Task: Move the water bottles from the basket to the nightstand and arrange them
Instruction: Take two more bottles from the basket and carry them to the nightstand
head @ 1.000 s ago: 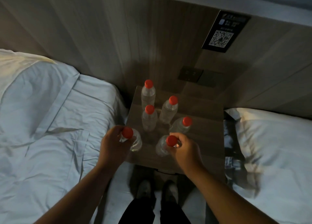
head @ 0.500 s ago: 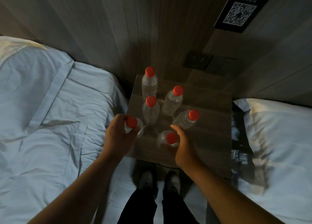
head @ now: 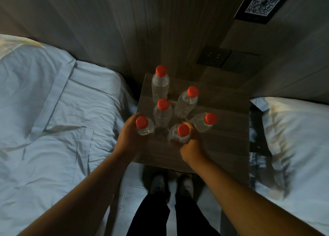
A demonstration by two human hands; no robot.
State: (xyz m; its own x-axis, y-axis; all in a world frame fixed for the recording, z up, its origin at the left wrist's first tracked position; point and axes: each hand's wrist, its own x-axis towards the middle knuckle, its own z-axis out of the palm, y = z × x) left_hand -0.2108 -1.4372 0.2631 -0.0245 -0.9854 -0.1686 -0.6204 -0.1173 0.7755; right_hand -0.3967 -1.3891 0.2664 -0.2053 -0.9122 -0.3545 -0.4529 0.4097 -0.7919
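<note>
Fingers of your left hand (head: 130, 138) wrap the clear plastic water bottle with the red cap (head: 143, 127) at the near left corner of the dark wood-grain nightstand (head: 227, 138); your right hand (head: 191, 146) closes round another (head: 179, 134) just beside it. Both grips sit low, probably to slide bases into line with the four standing bottles (head: 162, 114). I can't see the basket.

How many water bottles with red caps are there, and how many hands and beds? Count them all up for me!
Water bottles with red caps: 6
Hands: 2, left hand, right hand
Beds: 2
Nightstand: 1
Total: 11
</note>
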